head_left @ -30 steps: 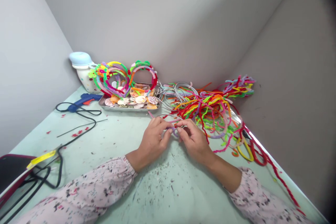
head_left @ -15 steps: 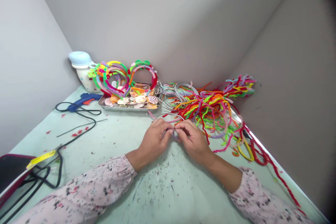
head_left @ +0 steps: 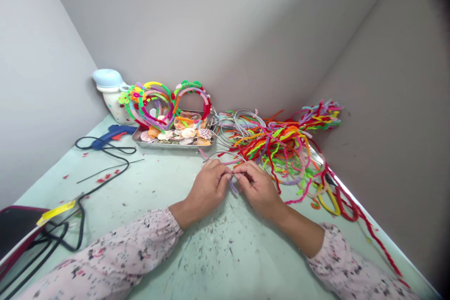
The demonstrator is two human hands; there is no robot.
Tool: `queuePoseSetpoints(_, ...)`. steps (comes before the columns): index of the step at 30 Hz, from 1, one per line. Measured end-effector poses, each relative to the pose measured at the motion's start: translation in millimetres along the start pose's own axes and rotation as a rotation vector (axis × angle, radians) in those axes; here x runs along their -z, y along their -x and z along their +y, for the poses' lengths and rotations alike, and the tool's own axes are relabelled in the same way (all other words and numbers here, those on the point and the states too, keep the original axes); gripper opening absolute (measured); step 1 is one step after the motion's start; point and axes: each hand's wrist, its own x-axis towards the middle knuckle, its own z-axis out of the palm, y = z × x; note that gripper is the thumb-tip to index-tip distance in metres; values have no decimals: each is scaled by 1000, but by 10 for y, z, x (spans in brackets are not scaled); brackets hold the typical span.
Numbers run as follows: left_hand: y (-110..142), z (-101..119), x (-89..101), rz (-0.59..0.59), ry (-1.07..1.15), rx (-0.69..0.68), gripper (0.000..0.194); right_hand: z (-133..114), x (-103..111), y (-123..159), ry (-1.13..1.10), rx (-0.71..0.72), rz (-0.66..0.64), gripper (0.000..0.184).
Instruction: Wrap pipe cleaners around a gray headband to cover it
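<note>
My left hand (head_left: pixel 210 185) and my right hand (head_left: pixel 258 187) meet over the middle of the table, fingertips almost touching. Both are closed in a pinch on a thin purple pipe cleaner (head_left: pixel 234 188), whose loose end hangs between the thumbs. A thin grey wire hoop (head_left: pixel 225 152) arcs just behind the fingers; whether the hands also grip it is hidden. Close behind my right hand lies a heap of colourful pipe cleaners (head_left: pixel 277 143), with coiled grey wire hoops (head_left: pixel 248 122) at its left.
A metal tray (head_left: pixel 172 146) of seashells bears several fuzzy decorated headbands (head_left: pixel 191 86). Left of it are a blue glue gun (head_left: pixel 112 136) with a black cord and a white bottle (head_left: pixel 112 96). Yellow-and-red handled scissors (head_left: pixel 330 201) lie right; walls enclose the back and sides.
The purple end between my thumbs has shifted and now hangs down as a narrow strip. My hands stay in nearly the same place, both still pinching.
</note>
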Motion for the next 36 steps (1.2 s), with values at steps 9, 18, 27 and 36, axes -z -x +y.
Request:
queuePoseSetpoints(9, -7, -2, -7, -25, 52, 33, 16, -3, 0, -7, 11, 8, 10, 12)
queuePoseSetpoints(18, -5, -20, 1, -28, 96, 47, 19, -2, 0, -9, 24, 13, 22, 11)
queuePoseSetpoints(27, -20, -50, -19, -42, 58, 17, 22, 4, -3, -2, 16, 7, 19, 11)
queuePoseSetpoints(36, -9, -42, -3, -21, 135, 40, 22, 8, -7, -2, 6, 12, 34, 12)
